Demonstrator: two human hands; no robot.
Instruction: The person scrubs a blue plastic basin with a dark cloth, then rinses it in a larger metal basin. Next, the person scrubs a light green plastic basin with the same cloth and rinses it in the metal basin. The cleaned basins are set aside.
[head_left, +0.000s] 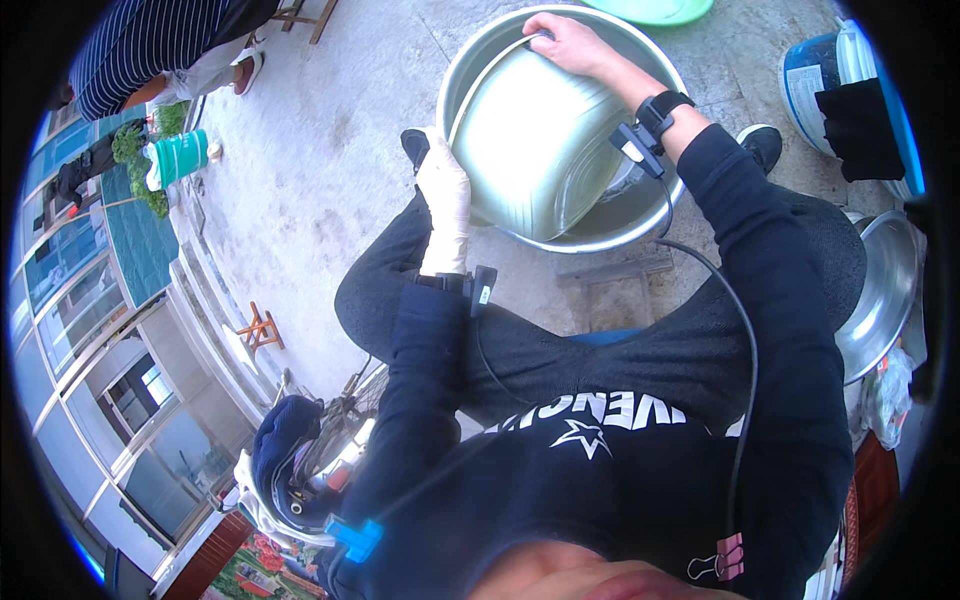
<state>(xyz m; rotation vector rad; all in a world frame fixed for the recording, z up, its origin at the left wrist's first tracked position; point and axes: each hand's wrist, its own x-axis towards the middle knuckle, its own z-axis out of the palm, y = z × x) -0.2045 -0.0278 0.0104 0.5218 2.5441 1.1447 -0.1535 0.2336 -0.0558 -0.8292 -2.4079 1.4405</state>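
A pale, shiny round pot [535, 140] lies tilted on its side within a wide metal basin [645, 232] that has some water at the bottom. My left hand [444, 195], in a white glove, grips the pot at its left edge. At the far rim, my bare right hand [572, 46] has its fingers bent over the edge. Something small and dark shows by those fingers, too little to name. The pot's inside is turned away from me.
A metal bowl [880, 295] and a blue-and-white bucket [812, 95] stand to the right. A light green basin [655, 8] sits beyond. Leftward are a small wooden stool [262, 330], a green bucket [180, 158] and another person's legs [215, 78]. A cable [735, 300] runs along my right arm.
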